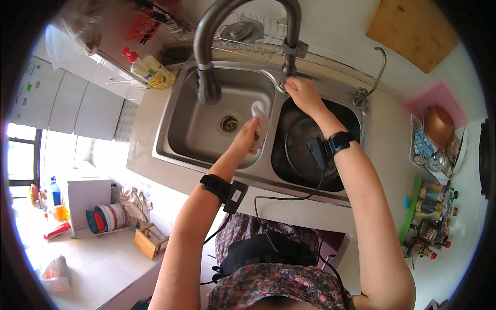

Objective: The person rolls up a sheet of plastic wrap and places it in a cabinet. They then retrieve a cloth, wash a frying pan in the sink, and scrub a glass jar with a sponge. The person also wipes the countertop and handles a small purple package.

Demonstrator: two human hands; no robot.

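Observation:
My left hand (245,136) is closed around a crumpled white cloth (259,110) over the right side of the left sink basin (201,131). The basin's drain (230,124) lies to the left of that hand. My right hand (304,95) is at the base of the gooseneck faucet (290,64), its fingers curled close to the stem; whether they grip it is not clear. The faucet's spray head (209,91) hangs over the left basin, and no water stream is visible. Beneath my right forearm, a round dark pan (302,149) sits in the dark right basin (279,170).
A yellow-labelled soap bottle (155,73) stands left of the sink. A small curved tap (381,69) rises at the right rim. Behind is a wire rack (271,33); far right are a dish basket (418,151) and several bottles and jars (430,209). A cable (286,198) crosses the counter edge.

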